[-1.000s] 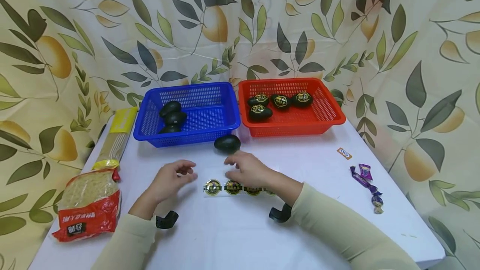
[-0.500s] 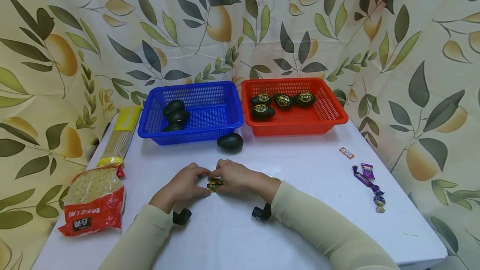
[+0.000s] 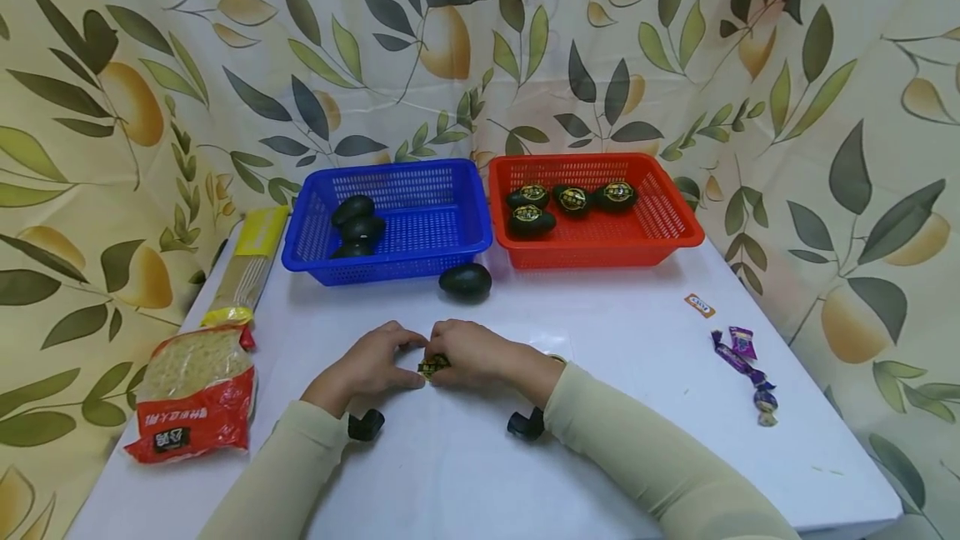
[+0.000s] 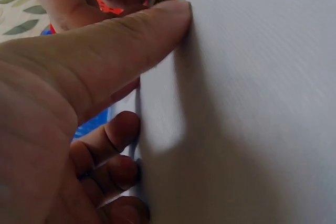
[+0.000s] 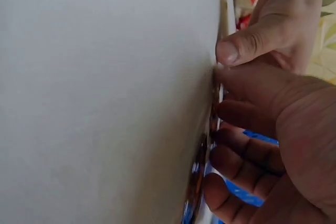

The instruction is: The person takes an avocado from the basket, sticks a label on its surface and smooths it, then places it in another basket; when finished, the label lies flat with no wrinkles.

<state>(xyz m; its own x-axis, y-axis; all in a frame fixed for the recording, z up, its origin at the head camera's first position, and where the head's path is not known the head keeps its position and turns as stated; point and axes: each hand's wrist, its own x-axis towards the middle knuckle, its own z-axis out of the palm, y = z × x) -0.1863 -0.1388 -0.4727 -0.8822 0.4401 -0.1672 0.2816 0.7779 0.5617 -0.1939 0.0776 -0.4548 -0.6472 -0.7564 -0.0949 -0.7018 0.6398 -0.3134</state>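
In the head view a black-and-gold round sticker (image 3: pixel 432 367) shows between my hands, on a clear backing strip (image 3: pixel 551 342) lying on the table. My right hand (image 3: pixel 474 357) pinches the sticker at its right side and covers most of the strip. Thumb and forefinger of my left hand (image 3: pixel 372 367) touch down at the strip's left end, tips apart. A dark green avocado (image 3: pixel 465 282) lies just beyond the hands. In the left wrist view the left thumb (image 4: pixel 131 40) is straight, its tip close to the right fingers.
Behind stand a blue basket (image 3: pixel 420 265) with several plain avocados and a red basket (image 3: pixel 592 255) with several stickered ones. Noodle packs, one red (image 3: pixel 198 415) and one yellow (image 3: pixel 247 265), lie left. Wrapped sweets (image 3: pixel 742 361) and a small orange-edged label (image 3: pixel 700 305) lie right.
Both hands have come together over the strip's left end from apart. The right fingers now pinch the leftmost sticker, which looks narrower and tilted than half a second ago.
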